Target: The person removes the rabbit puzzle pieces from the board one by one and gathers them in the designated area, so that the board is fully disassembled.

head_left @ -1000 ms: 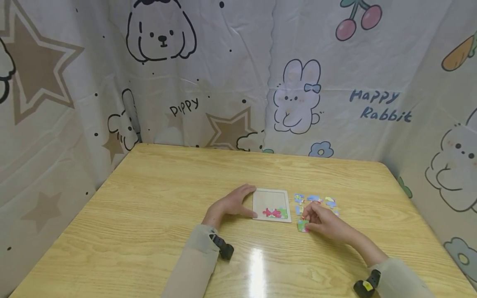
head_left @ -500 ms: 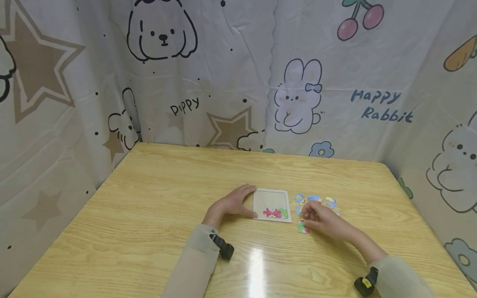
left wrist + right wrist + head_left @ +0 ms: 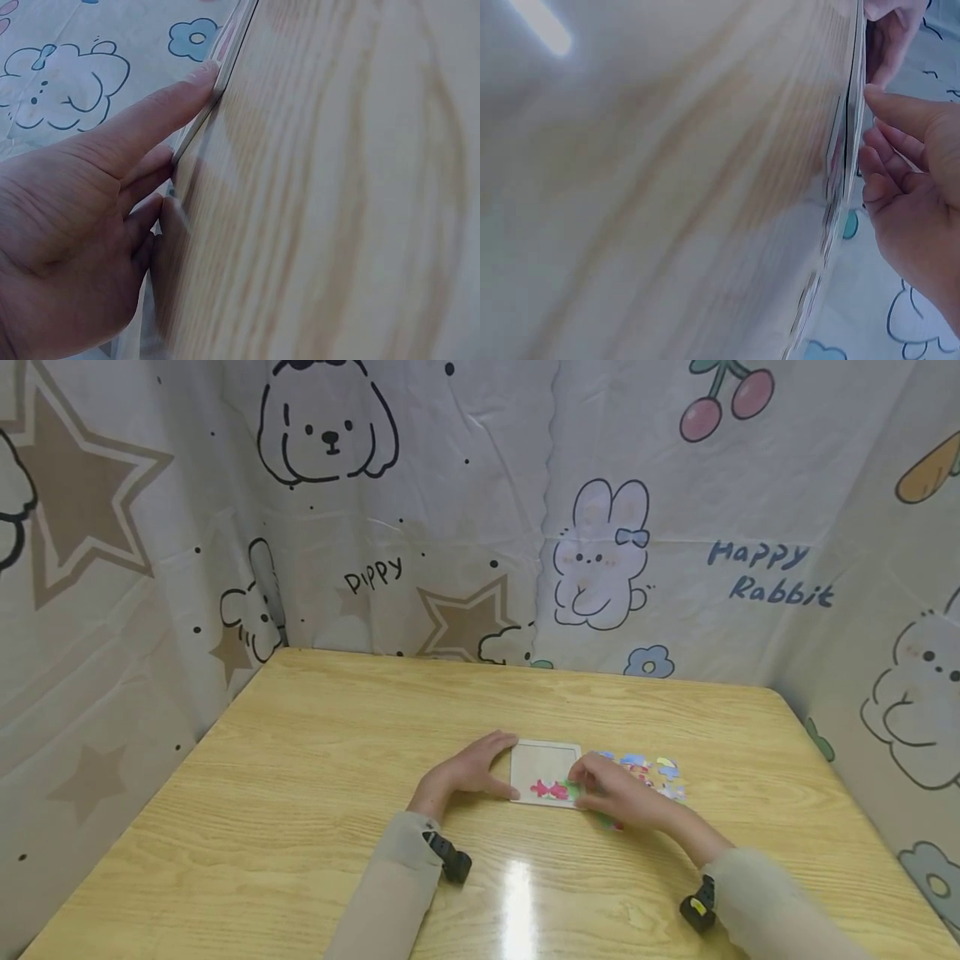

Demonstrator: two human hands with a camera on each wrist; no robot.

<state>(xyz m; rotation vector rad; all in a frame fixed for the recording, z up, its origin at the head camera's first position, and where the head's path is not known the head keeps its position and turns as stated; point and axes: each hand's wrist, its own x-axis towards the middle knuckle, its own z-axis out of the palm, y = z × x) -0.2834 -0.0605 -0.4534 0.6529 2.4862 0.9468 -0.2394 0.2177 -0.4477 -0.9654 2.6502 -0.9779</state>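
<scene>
A square, pale puzzle tray [image 3: 532, 764] lies on the table. My left hand [image 3: 468, 768] steadies its left side, fingers at the back corner and thumb at the front one. In the left wrist view, that thumb [image 3: 184, 96] lies straight along the tray's edge. Red and green puzzle pieces [image 3: 551, 789] sit joined along the tray's front. My right hand [image 3: 618, 789] reaches to the tray's right edge, with thumb and bent fingers [image 3: 891, 161] right at that edge in the right wrist view. I cannot tell whether a piece is between them.
Several loose puzzle pieces [image 3: 667, 768], mostly blue, lie to the right of the tray, partly covered by the right hand. A red and green piece [image 3: 617, 826] shows below that hand. The wooden table [image 3: 300, 777] meets a patterned cloth [image 3: 450, 527] behind.
My right hand has moved left, from over the loose pieces to the tray's right edge. The left hand and the tray stay where they were.
</scene>
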